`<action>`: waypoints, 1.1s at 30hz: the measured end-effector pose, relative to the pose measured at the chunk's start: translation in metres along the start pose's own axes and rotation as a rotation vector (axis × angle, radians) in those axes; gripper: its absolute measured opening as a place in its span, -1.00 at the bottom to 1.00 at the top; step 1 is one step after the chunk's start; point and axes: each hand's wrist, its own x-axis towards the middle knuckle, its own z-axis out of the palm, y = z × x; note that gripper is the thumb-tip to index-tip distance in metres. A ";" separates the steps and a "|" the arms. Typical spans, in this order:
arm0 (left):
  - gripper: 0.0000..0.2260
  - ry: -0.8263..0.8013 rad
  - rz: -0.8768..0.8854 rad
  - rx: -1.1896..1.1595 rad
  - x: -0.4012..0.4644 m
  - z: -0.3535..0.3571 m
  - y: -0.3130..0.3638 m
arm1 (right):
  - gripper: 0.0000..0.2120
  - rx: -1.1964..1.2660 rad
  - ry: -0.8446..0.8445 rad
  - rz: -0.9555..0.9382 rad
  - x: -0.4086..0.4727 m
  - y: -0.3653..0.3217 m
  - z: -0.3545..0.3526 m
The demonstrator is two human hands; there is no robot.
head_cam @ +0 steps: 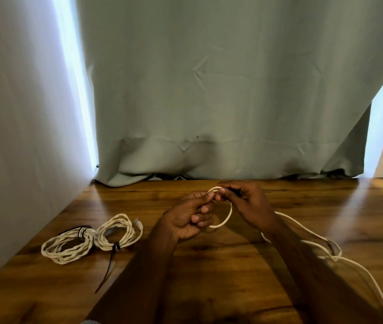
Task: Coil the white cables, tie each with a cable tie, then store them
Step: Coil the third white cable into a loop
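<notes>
Glossy wooden worktop (pixel 209 265) against a grey-green curtain (pixel 221 90).
Left hand (pixel 190 218) and right hand (pixel 244 202) pinching a white cable (pixel 226 218) loop near the curtain; tied coils (pixel 92 237) left of it.

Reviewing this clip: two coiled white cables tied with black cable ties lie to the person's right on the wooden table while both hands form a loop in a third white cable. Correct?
Not quite: the head view shows the two coiled white cables with black cable ties lying to the person's left on the wooden table. The left hand and right hand do loop a third white cable.
</notes>
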 end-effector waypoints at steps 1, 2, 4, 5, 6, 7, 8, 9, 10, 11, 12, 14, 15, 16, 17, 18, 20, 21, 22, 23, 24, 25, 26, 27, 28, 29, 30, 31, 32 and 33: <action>-0.85 -0.006 -0.003 -0.026 0.002 0.000 0.000 | -0.77 0.001 0.001 0.005 0.000 0.000 0.000; -0.85 -0.007 -0.013 -0.048 0.005 0.000 0.000 | -0.78 -0.007 0.003 0.014 0.000 0.001 0.000; -0.81 0.000 -0.052 -0.084 0.009 0.000 0.000 | -0.81 -0.034 0.010 0.025 0.001 0.004 -0.001; -0.76 0.004 -0.085 -0.103 0.010 0.000 0.000 | -0.82 -0.046 0.018 0.025 0.002 0.005 -0.002; -0.71 0.013 -0.116 -0.119 0.011 0.000 0.000 | -0.83 -0.057 0.027 0.024 0.002 0.006 -0.002; -0.68 0.024 -0.137 -0.130 0.012 0.000 0.000 | -0.83 -0.068 0.036 0.019 0.002 0.006 -0.002; -0.67 0.038 -0.148 -0.137 0.013 0.000 -0.001 | -0.83 -0.085 0.048 0.015 0.002 0.006 0.000; -0.68 0.054 -0.152 -0.138 0.013 0.001 -0.002 | -0.83 -0.106 0.058 0.009 0.001 0.007 0.001; -0.69 0.072 -0.153 -0.137 0.014 0.002 -0.004 | -0.83 -0.126 0.064 0.002 0.001 0.007 0.003; -0.72 0.083 -0.152 -0.140 0.013 0.005 -0.005 | -0.84 -0.141 0.066 -0.010 0.000 0.009 0.003; -0.74 0.084 -0.144 -0.147 0.012 0.007 -0.005 | -0.83 -0.144 0.068 -0.023 0.000 0.010 0.003; -0.78 0.052 -0.098 -0.190 0.007 0.009 -0.004 | -0.83 -0.096 0.064 -0.018 0.000 0.010 0.003; -0.78 0.029 -0.071 -0.221 0.004 0.008 -0.002 | -0.83 -0.045 0.060 0.002 0.000 0.008 0.004; -0.77 0.000 -0.055 -0.253 0.003 0.007 -0.001 | -0.83 0.014 0.057 0.023 0.001 0.006 0.005; -0.73 -0.040 -0.054 -0.281 0.002 0.005 0.001 | -0.84 0.069 0.058 0.040 0.002 0.004 0.008; -0.70 -0.093 -0.062 -0.299 0.002 0.004 0.002 | -0.84 0.110 0.063 0.052 0.002 0.003 0.012; -0.68 -0.189 -0.083 -0.308 0.003 0.002 0.003 | -0.84 0.139 0.077 0.061 0.003 0.002 0.016; -0.70 -0.211 -0.090 -0.302 0.004 0.001 0.003 | -0.84 0.141 0.081 0.062 0.003 0.003 0.016; -0.72 -0.218 -0.098 -0.289 0.005 0.000 0.003 | -0.84 0.140 0.083 0.060 0.002 0.003 0.015; -0.73 -0.218 -0.107 -0.273 0.005 0.000 0.004 | -0.84 0.128 0.085 0.054 0.002 0.005 0.014; -0.73 -0.207 -0.111 -0.253 0.005 0.000 0.005 | -0.84 0.101 0.084 0.039 0.003 0.006 0.012; -0.73 -0.187 -0.111 -0.233 0.005 0.000 0.005 | -0.84 0.060 0.082 0.018 0.003 0.007 0.010; -0.72 -0.163 -0.104 -0.222 0.005 0.000 0.006 | -0.84 0.021 0.076 -0.002 0.004 0.008 0.009; -0.72 -0.141 -0.092 -0.227 0.005 0.000 0.006 | -0.85 -0.006 0.068 -0.007 0.004 0.008 0.009; -0.72 -0.124 -0.073 -0.249 0.005 0.000 0.006 | -0.85 -0.020 0.056 -0.002 0.004 0.007 0.008; -0.72 -0.113 -0.048 -0.283 0.006 0.000 0.007 | -0.84 -0.032 0.043 0.008 0.003 0.007 0.008; -0.72 -0.105 -0.022 -0.321 0.006 0.000 0.008 | -0.82 -0.042 0.028 0.019 0.003 0.007 0.007; -0.72 -0.097 0.000 -0.352 0.006 0.000 0.009 | -0.80 -0.060 0.012 0.029 0.003 0.007 0.007; -0.72 -0.086 0.018 -0.369 0.006 0.001 0.010 | -0.78 -0.090 -0.007 0.035 0.003 0.008 0.007; -0.72 -0.071 0.034 -0.372 0.005 0.002 0.011 | -0.78 -0.137 -0.028 0.042 0.003 0.008 0.007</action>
